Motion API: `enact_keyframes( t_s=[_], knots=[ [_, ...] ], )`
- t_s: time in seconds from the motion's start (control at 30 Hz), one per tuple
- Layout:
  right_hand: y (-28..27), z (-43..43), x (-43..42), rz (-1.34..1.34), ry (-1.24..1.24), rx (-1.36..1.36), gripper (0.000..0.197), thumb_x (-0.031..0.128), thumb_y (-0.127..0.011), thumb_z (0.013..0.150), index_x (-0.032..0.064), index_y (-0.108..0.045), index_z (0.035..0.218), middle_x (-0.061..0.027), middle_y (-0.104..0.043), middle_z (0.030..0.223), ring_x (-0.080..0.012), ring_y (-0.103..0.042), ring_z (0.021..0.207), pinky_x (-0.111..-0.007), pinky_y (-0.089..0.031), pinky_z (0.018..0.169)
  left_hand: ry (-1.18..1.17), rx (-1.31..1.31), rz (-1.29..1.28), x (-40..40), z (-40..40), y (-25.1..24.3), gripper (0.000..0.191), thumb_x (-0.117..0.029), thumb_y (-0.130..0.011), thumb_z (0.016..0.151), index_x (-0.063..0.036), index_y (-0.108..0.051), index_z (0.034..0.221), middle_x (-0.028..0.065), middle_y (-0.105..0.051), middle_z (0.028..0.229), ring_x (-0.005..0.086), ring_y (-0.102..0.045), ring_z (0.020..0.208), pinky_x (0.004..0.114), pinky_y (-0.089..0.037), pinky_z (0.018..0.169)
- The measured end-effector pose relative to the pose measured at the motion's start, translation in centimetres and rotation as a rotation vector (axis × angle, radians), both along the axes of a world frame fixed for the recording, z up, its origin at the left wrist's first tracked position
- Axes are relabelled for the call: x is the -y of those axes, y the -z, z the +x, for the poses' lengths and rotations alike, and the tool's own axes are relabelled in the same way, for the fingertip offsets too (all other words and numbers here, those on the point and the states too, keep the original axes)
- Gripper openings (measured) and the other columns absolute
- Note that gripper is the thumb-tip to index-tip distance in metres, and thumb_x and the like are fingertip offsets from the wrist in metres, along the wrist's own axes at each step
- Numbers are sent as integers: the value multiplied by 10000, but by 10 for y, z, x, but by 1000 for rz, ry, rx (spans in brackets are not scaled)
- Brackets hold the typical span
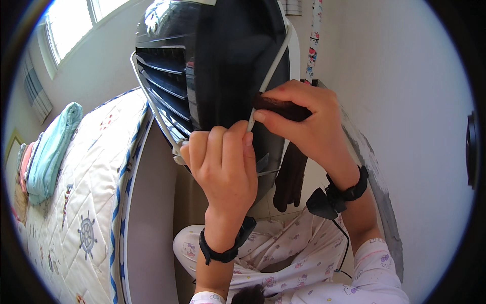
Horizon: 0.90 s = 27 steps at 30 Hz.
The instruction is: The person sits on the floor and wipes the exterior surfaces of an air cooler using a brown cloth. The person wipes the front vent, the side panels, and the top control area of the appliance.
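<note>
A pale cord (276, 62) runs down the side of a glossy black slatted appliance (228, 68) in front of me. My left hand (224, 167) is closed on the cord's lower part, low on the appliance. Just above and to the right, my right hand (303, 114) pinches a dark brown cloth (283, 107) between thumb and forefinger, against the same cord. More brown cloth (290, 178) hangs below the right hand; whether it is one piece with the pinched part is hidden. Each wrist wears a black strap with a small black device.
At the left is a bed with a quilted mattress (98, 167), bearing a folded teal quilt (57, 152) and other folded bedding. A white wall (410, 114) stands close on the right, with a flower-patterned pole (313, 49) near it. My crossed legs in printed trousers (281, 266) lie below my hands.
</note>
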State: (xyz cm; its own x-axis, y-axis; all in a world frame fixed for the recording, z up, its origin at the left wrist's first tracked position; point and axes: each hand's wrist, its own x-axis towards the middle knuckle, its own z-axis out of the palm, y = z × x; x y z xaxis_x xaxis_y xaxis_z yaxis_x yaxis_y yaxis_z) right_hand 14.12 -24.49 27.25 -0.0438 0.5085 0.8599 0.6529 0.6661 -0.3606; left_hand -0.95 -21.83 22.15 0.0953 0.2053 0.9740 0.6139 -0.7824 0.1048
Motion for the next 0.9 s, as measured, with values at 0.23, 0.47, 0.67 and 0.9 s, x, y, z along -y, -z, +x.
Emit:
enact_keyframes(
  t_s=[0.23, 0.47, 0.67, 0.9],
  knots=[
    [1, -1, -2, -30, 14, -46, 202, 97, -774, 712, 6, -712, 881, -111, -688, 782, -197, -674, 668, -249, -512, 617, 3, -7, -4, 1, 0, 1, 78, -129, -599, 865, -78, -634, 912, 48, -526, 779, 222, -441, 734, 359, -306, 690],
    [-1, -1, 2, -169, -120, -93, 184, 89, -756, 736, -9, -698, 880, -97, -699, 789, -154, -675, 686, -229, -513, 637, -18, -26, 8, 0, -1, 0, 80, -126, -609, 856, -80, -636, 915, 42, -521, 766, 214, -440, 733, 356, -308, 690],
    [-2, 3, -3, -219, -142, -118, 179, 82, -748, 736, -15, -694, 876, -89, -703, 777, -141, -675, 687, -229, -517, 641, -9, -30, 24, -1, -1, 1, 87, -125, -615, 851, -78, -635, 921, 43, -520, 772, 215, -442, 733, 355, -308, 689],
    [-5, 6, -7, -148, -83, -37, 192, 86, -743, 712, -14, -694, 868, -97, -704, 765, -143, -680, 673, -232, -521, 631, -4, -35, 24, -1, -2, 1, 95, -131, -613, 854, -78, -634, 930, 41, -519, 773, 216, -443, 737, 355, -305, 690]
  ],
)
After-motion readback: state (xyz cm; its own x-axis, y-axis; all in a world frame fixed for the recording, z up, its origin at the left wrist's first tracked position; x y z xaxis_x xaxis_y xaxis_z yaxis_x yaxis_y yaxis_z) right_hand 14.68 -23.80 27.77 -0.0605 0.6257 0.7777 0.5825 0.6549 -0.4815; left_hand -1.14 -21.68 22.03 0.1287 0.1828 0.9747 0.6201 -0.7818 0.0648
